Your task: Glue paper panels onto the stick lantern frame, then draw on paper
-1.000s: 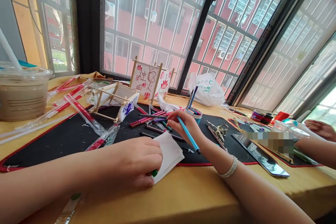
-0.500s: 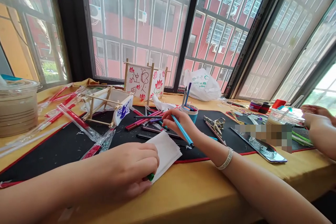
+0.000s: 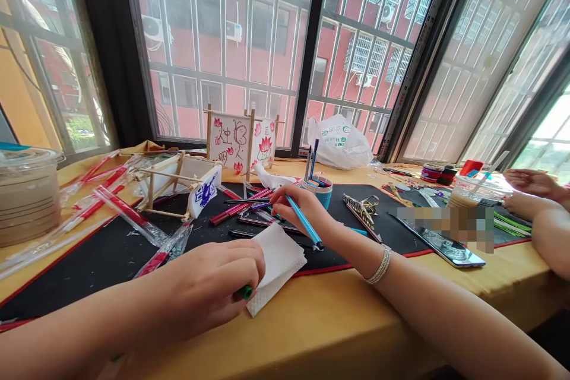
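My left hand (image 3: 222,282) is closed round a green felt-tip pen (image 3: 246,292); only its end shows, the rest being hidden by the fingers. Just right of that hand, a folded white paper napkin (image 3: 278,258) lies over the front edge of the black mat. My right hand (image 3: 303,208) grips a light-blue felt-tip pen (image 3: 304,221) by its upper part, with the dark end pointing down toward my wrist. Several pens (image 3: 238,208) in dark red and black lie loose on the mat beyond the hands. Behind my right hand stands a blue pen cup (image 3: 325,193).
Wooden frames with painted white panels stand behind, one upright (image 3: 229,142), one lying (image 3: 178,181). Plastic-wrapped red strips (image 3: 129,214) and a drink cup (image 3: 29,196) are at left. At right are a metal clip (image 3: 365,211), a phone (image 3: 439,240) and another person's hands (image 3: 529,202).
My left hand has shifted slightly left, lifting the green pen's end and exposing more of the napkin. My right hand keeps its pen. The view has turned a little.
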The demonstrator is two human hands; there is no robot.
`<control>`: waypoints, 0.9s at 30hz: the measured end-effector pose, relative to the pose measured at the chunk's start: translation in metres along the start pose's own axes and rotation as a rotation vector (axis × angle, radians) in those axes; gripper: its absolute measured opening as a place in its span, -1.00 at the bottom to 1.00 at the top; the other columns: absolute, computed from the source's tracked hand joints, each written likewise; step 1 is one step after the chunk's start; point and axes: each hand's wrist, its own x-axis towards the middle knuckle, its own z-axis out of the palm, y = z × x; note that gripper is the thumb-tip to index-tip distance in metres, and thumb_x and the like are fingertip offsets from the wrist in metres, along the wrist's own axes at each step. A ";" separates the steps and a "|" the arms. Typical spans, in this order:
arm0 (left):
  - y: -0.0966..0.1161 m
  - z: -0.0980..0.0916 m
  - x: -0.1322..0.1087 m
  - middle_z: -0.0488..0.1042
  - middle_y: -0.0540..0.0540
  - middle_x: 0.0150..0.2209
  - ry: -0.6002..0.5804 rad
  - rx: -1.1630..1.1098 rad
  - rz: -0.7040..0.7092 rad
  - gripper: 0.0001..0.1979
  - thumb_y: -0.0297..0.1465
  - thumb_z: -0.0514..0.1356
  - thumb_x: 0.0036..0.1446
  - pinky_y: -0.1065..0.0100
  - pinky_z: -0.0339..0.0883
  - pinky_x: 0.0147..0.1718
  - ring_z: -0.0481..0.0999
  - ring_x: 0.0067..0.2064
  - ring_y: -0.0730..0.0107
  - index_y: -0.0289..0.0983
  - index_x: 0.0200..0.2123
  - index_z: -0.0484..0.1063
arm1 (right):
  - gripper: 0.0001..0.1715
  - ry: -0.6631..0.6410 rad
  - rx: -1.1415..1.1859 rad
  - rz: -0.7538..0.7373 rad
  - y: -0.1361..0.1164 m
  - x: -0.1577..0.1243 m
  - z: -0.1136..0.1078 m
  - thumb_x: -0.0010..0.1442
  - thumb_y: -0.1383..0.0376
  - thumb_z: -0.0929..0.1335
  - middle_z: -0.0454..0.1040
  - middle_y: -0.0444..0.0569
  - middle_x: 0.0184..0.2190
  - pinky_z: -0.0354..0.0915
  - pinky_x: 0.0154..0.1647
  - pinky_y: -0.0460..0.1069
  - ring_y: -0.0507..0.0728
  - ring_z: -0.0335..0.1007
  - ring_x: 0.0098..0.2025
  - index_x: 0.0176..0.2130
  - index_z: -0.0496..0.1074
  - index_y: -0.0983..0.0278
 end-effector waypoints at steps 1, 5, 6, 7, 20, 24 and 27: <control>-0.001 0.001 -0.001 0.36 -0.04 -0.40 0.005 0.001 0.003 -0.83 -0.62 -0.02 0.10 0.47 0.22 -0.35 0.32 -0.33 0.47 -0.24 -0.43 0.18 | -0.92 -0.005 -0.001 -0.003 0.000 0.000 0.000 0.05 0.35 0.29 0.35 -0.18 -0.52 0.19 -0.40 -0.09 0.01 0.28 -0.44 -0.34 0.34 0.27; -0.005 0.004 -0.003 0.36 -0.04 -0.36 0.035 0.019 0.004 -0.83 -0.61 -0.01 0.11 0.49 0.22 -0.34 0.32 -0.32 0.48 -0.23 -0.43 0.12 | -0.91 -0.022 -0.007 -0.006 0.002 -0.001 -0.001 0.05 0.34 0.29 0.36 -0.18 -0.50 0.18 -0.40 -0.09 0.01 0.27 -0.45 -0.33 0.34 0.27; -0.005 0.004 -0.004 0.36 -0.03 -0.35 0.037 0.017 0.003 -0.83 -0.61 -0.01 0.11 0.50 0.22 -0.34 0.32 -0.32 0.49 -0.22 -0.43 0.11 | -0.91 -0.024 -0.009 -0.005 0.002 -0.001 -0.001 0.05 0.34 0.29 0.37 -0.18 -0.50 0.18 -0.40 -0.09 0.01 0.27 -0.45 -0.33 0.34 0.27; -0.006 0.005 -0.004 0.36 -0.03 -0.35 0.043 0.011 -0.003 -0.83 -0.61 -0.02 0.12 0.50 0.22 -0.34 0.32 -0.32 0.50 -0.22 -0.42 0.11 | -0.91 -0.023 -0.012 -0.004 0.001 -0.001 0.000 0.06 0.33 0.29 0.37 -0.18 -0.50 0.18 -0.41 -0.09 0.01 0.26 -0.45 -0.33 0.34 0.27; -0.002 0.003 0.000 0.39 -0.04 -0.37 0.268 -0.178 -0.352 -0.82 -0.40 -0.02 0.19 0.47 0.24 -0.44 0.34 -0.36 0.49 -0.22 -0.47 0.06 | -0.91 0.000 -0.040 -0.001 -0.004 -0.001 -0.001 0.06 0.33 0.29 0.33 -0.19 -0.53 0.17 -0.42 -0.09 0.00 0.24 -0.47 -0.33 0.35 0.27; -0.003 0.003 -0.001 0.40 -0.05 -0.37 0.284 -0.221 -0.313 -0.83 -0.43 0.00 0.17 0.48 0.28 -0.44 0.35 -0.37 0.50 -0.22 -0.47 0.05 | -0.92 -0.001 -0.042 0.004 -0.004 -0.001 -0.001 0.06 0.34 0.29 0.35 -0.18 -0.52 0.16 -0.44 -0.10 -0.01 0.24 -0.48 -0.35 0.35 0.27; -0.006 0.001 0.000 0.39 -0.04 -0.37 0.343 -0.214 -0.353 -0.80 -0.40 0.02 0.16 0.47 0.32 -0.42 0.35 -0.36 0.50 -0.21 -0.47 0.02 | -0.93 0.001 -0.064 0.003 -0.004 -0.002 -0.002 0.06 0.36 0.29 0.36 -0.17 -0.51 0.17 -0.44 -0.10 -0.01 0.24 -0.47 -0.36 0.36 0.27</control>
